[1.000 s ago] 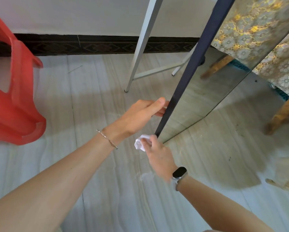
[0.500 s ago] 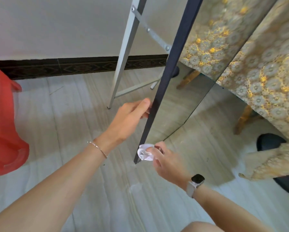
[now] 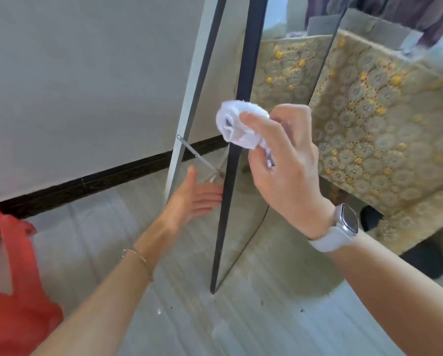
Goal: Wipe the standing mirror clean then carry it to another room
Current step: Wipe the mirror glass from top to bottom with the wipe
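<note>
black-framed mirror (image 3: 230, 201) upright, glass reflecting patterned cloth.

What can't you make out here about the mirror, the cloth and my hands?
- Mirror top: cut off by the head view's upper edge.
- Left hand fingertips: hidden behind the dark frame; contact unclear.
- Cloth: the right hand covers its lower part.
- Smears on the glass: too faint to tell.

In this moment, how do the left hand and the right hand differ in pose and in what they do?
The right hand is raised and grips a bunched white cloth against the mirror's dark frame; the left hand is lower and holds nothing. The right hand's fingers are curled; the left hand's fingers are straight, reaching behind the frame. Both are beside the same frame edge.
</note>
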A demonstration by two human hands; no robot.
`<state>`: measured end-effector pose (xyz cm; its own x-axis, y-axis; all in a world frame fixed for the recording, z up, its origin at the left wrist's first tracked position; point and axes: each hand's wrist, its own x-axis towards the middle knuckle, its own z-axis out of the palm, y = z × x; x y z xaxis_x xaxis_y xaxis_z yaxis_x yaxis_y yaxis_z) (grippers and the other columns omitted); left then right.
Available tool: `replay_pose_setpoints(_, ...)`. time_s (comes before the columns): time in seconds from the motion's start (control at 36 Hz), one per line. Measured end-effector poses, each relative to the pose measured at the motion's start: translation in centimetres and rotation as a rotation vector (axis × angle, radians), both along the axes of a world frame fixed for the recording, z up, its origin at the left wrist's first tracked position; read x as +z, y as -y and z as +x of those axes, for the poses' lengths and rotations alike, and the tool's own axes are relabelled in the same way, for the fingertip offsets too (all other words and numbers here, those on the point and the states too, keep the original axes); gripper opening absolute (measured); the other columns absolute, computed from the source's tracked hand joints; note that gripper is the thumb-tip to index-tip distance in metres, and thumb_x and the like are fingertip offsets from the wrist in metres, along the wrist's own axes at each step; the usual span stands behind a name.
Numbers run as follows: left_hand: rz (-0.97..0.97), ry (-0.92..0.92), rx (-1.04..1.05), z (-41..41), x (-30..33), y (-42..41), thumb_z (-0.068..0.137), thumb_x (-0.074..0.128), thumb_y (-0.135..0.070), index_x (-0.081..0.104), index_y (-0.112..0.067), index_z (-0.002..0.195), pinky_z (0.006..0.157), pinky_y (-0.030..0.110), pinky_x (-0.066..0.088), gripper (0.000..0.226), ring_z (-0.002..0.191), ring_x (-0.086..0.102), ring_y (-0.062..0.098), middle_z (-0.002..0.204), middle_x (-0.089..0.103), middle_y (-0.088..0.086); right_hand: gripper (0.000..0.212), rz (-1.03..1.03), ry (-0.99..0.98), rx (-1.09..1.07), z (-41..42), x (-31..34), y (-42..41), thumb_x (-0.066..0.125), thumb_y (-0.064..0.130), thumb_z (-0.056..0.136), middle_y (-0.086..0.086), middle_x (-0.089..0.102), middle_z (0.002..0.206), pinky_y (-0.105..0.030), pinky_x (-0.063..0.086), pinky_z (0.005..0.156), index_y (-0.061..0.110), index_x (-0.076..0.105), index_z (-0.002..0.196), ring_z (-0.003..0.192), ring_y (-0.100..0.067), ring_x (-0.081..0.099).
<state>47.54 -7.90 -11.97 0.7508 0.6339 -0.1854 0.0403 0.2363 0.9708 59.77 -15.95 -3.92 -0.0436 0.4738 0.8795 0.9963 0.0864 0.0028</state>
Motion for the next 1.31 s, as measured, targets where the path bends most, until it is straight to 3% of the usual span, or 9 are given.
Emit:
replay_pose_setpoints(0.17,-0.221,-0.044,-0.035,-0.9,-0.9,-2.3,0.095,0.021,-0.051,0.061,-0.011,0.106,0.083,0.037,0.047,0.058,0.093,0.062,0.024,0.099,0.068,0.007,0.028,-0.795,0.09,-0.059,-1.5,-10.5,2.6,0.027,0.04,0.095,0.018,0.039,0.076,-0.028,0.037,0.062,0.022,0.047,0.101,0.071,-0.012,0.045)
replay_pose_setpoints(0.22,-0.055,-0.143,-0.061,-1.6,-1.7,-2.9,0.095,0.031,-0.045,0.064,-0.021,0.098,0.092,0.036,0.044,0.041,0.101,0.062,0.019,0.103,0.069,-0.001,0.02,-1.028,0.063,-0.101,-1.6,-15.1,3.4,0.055,0.029,0.084,0.008,0.039,0.087,-0.027,0.035,0.046,0.021,0.044,0.099,0.077,-0.02,0.055)
replay_pose_setpoints(0.31,0.11,-0.199,0.054,-2.1,-2.7,-3.2,0.091,0.046,-0.04,0.065,-0.026,0.097,0.099,0.034,0.041,0.024,0.106,0.06,0.014,0.105,0.069,-0.006,0.057,-1.048,0.185,-0.19,-1.4,-19.2,3.0,0.079,0.021,0.044,0.002,0.032,0.086,-0.02,0.014,0.031,0.022,0.043,0.088,0.055,-0.012,0.057)
replay_pose_setpoints(0.5,0.3,-0.076,0.248,-1.4,4.5,-0.7,0.091,0.049,-0.026,0.064,-0.034,0.084,0.091,0.027,0.046,0.018,0.096,0.063,0.006,0.092,0.068,-0.014,0.029,-0.846,0.066,-0.079,-0.5,-9.8,2.4,0.035,0.016,0.072,0.003,0.029,0.084,-0.023,0.025,0.029,0.024,0.049,0.096,0.049,-0.019,0.046)
replay_pose_setpoints(0.64,0.232,0.081,0.323,0.1,15.9,0.5,0.096,0.037,-0.017,0.069,-0.021,0.088,0.067,0.008,0.049,0.032,0.077,0.066,-0.002,0.079,0.071,-0.013,0.029,-0.611,-0.018,0.042,-0.4,4.8,0.5,0.04,0.018,0.076,0.003,0.033,0.088,-0.022,0.031,0.032,0.024,0.047,0.103,0.05,-0.017,0.036)
replay_pose_setpoints(0.81,0.323,0.158,0.507,-0.5,30.1,0.7,0.097,0.036,-0.024,0.062,-0.02,0.098,0.075,0.006,0.045,0.027,0.086,0.062,0.0,0.08,0.069,-0.015,0.031,-0.381,-0.111,0.08,0.0,19.1,-1.2,0.045,0.016,0.075,0.004,0.039,0.098,-0.022,0.041,0.04,0.023,0.048,0.104,0.064,-0.015,0.054)
replay_pose_setpoints(0.92,0.388,0.155,0.441,-1.1,36.4,-0.4,0.099,0.034,-0.026,0.048,-0.025,0.126,0.102,0.021,0.038,0.031,0.118,0.05,0.005,0.125,0.056,-0.01,0.024,-0.061,-0.579,0.121,0.8,25.4,-2.6,0.05,0.006,0.081,0.004,0.042,0.097,-0.021,0.046,0.061,0.023,0.046,0.097,0.086,-0.003,0.047)
replay_pose_setpoints(1.03,0.393,0.143,0.269,-0.9,37.0,-0.9,0.1,0.028,-0.027,0.041,-0.042,0.124,0.102,0.007,0.028,0.03,0.119,0.039,-0.016,0.119,0.046,-0.033,0.028,0.191,-1.103,0.03,-0.1,24.5,-4.5,0.05,0.0,0.09,0.004,0.045,0.088,-0.017,0.043,0.065,0.026,0.042,0.096,0.075,-0.001,0.048)
replay_pose_setpoints(1.31,0.347,0.179,0.235,1.3,27.8,1.0,0.101,0.025,-0.023,0.03,-0.039,0.134,0.1,-0.002,0.022,0.038,0.124,0.026,-0.023,0.132,0.035,-0.036,0.008,-0.706,-1.904,-0.47,-0.9,-1.0,-0.4,0.046,0.009,0.075,-0.008,0.051,0.076,-0.03,0.045,0.061,0.016,0.043,0.073,0.073,-0.026,0.049)
